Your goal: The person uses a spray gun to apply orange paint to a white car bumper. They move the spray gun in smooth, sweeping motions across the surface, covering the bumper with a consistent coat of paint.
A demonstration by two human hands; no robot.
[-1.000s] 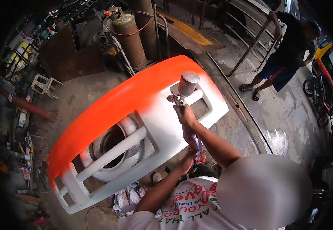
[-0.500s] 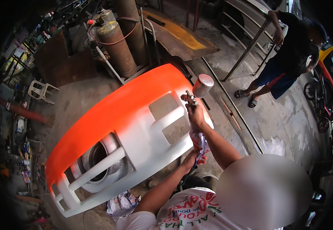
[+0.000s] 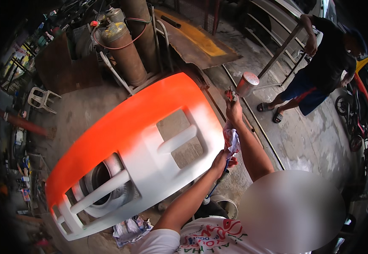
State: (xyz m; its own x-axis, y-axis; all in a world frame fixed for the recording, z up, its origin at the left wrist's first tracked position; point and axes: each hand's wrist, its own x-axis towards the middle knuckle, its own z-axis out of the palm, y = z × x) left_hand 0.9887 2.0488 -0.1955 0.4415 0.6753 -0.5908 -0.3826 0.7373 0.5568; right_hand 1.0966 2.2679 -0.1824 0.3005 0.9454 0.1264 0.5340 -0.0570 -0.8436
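A car bumper, orange along its upper side and white below, stands before me. In my right hand is a spray gun with a round metal paint cup, held just beyond the bumper's right end. My left hand is closed on a crumpled white-and-purple sheet that hangs below the right hand; whether it is paper or cloth I cannot tell. A dark blue hose shows beneath the left hand. Part of that hand's grip is hidden.
A tyre shows through the bumper's left opening. Behind it stand gas cylinders. A person stands at the right by a metal frame. Crumpled paper and a bucket are near me; a plastic chair is at left.
My right hand has carried the spray gun to the right, from over the bumper's right end to past it. My left hand has shifted right and up with the sheet.
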